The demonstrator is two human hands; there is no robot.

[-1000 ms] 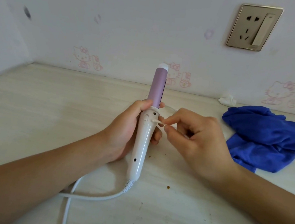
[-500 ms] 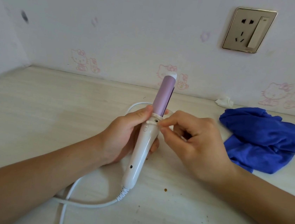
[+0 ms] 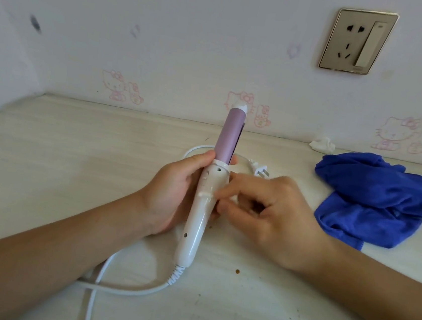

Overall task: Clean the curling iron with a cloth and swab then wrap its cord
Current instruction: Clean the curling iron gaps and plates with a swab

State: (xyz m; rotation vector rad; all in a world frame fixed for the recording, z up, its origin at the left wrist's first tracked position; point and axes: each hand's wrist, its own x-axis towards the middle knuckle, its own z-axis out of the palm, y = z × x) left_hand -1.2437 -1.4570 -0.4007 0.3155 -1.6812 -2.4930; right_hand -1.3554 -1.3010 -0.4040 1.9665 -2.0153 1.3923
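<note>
Curling iron (image 3: 207,193) held above mid-tabletop (image 3: 72,170), tilted with barrel end up and toward far edge, cord end down toward near edge. Lilac barrel capped in white at top; white handle below, with two small dark holes visible on its face. Left hand (image 3: 174,195) wrapped around upper handle from left side, thumb laid along collar just under barrel, fingers closed behind. Right hand (image 3: 264,213) at right side of handle, thumb and forefinger pinching thin white swab (image 3: 204,194); swab lying crosswise on handle face, tip touching white casing just below slider switch. Remaining right fingers curled in toward palm. Cord (image 3: 121,290) leaving handle base through ribbed strain relief, curving left across near part of tabletop and under left forearm, one run continuing off near edge; further loop visible behind hands, ending in plug (image 3: 260,171) lying flat just beyond right hand. Blue cloth (image 3: 373,199) bunched near right edge, well apart from iron. Small crumpled white wad (image 3: 322,145) at far edge beside wall, just beyond cloth. Brown specks scattered over near tabletop. Wall socket (image 3: 359,41) above, unoccupied.
</note>
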